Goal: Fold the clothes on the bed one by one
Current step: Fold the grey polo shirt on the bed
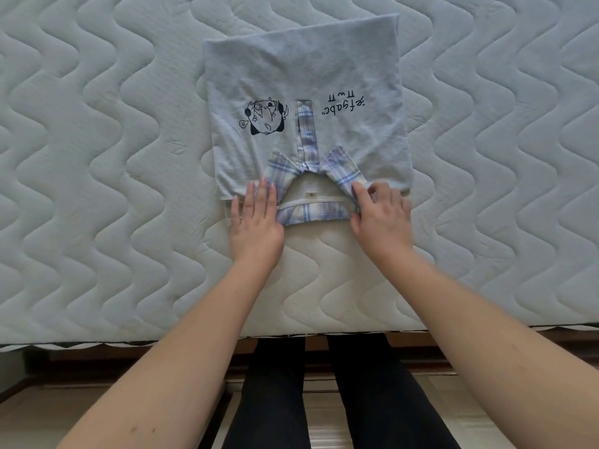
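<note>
Folded pale-blue shirt [301, 102] lying flat mid-mattress [97, 157], plaid collar [312, 189] toward the person, left hand [256, 222] flat – fingers straight – pressing the collar's left end, right hand [381, 218] pinching its right end – fingers curled.

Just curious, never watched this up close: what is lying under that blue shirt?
Around the shirt only the quilted mattress shows. What lies directly beneath is covered. The left hand rests flat and the right hand pinches the plaid collar.
</note>
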`<state>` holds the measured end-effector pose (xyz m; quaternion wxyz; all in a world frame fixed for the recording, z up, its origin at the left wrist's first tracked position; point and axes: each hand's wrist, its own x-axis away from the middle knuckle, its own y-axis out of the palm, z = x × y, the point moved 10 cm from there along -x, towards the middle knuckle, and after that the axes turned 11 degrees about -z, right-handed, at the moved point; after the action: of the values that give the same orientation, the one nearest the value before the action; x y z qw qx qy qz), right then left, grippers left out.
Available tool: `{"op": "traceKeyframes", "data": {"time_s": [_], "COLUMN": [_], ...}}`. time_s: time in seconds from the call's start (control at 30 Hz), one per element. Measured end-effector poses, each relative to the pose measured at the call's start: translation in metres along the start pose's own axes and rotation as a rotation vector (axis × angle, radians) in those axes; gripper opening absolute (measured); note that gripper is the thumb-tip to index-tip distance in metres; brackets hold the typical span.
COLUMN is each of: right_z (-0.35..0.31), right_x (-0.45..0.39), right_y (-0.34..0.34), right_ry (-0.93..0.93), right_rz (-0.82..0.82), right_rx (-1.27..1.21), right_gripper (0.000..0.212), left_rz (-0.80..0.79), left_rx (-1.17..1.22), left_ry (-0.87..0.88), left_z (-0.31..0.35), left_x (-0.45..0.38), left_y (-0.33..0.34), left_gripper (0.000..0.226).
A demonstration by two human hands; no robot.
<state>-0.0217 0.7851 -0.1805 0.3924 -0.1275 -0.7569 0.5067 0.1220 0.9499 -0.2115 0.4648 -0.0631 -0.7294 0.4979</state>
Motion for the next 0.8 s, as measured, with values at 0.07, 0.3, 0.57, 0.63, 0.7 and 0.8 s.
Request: {"op": "traceKeyframes", "data": {"time_s": [0.07, 0.3, 0.57, 0.63, 0.7, 0.8], "right_z": [-0.007, -0.053, -0.069, -0.064, -0.058, -0.052], "right_x": [-0.003, -0.030, -0.055, -0.055, -0.052, -0.043], "right_y": [-0.002, -0.022, -0.027, -0.040, -0.050, -0.057], "right_ry": [-0.008, -0.199, -0.225, -0.241, -0.244, -0.239], "right_rz": [0.026, 0.097, 0.085, 0.177, 0.251, 0.335], "right_rx": [-0.004, -0.006, 0.166, 0.075, -0.031, -0.093], "right_gripper": [0.052, 0.054, 0.023, 0.011, 0.006, 0.001], "left_rz": [-0.049, 0.192, 0.198, 0.278, 0.358, 0.449], "left_rx": [-0.009, 0.141, 0.063, 0.002, -0.009, 0.057], "left_ry": [0.039, 0.189, 0.194, 0.251, 0.310, 0.353], "left_z": [0.003, 0.017, 0.039, 0.043, 0.043, 0.035], "left_x": [-0.006, -0.015, -0.040, -0.038, -0.035, -0.031], "left_y": [0.007, -0.046, -0.073, -0.082, -0.090, -0.092], "left_gripper": [0.067, 0.063, 0.022, 0.014, 0.007, 0.009]}}
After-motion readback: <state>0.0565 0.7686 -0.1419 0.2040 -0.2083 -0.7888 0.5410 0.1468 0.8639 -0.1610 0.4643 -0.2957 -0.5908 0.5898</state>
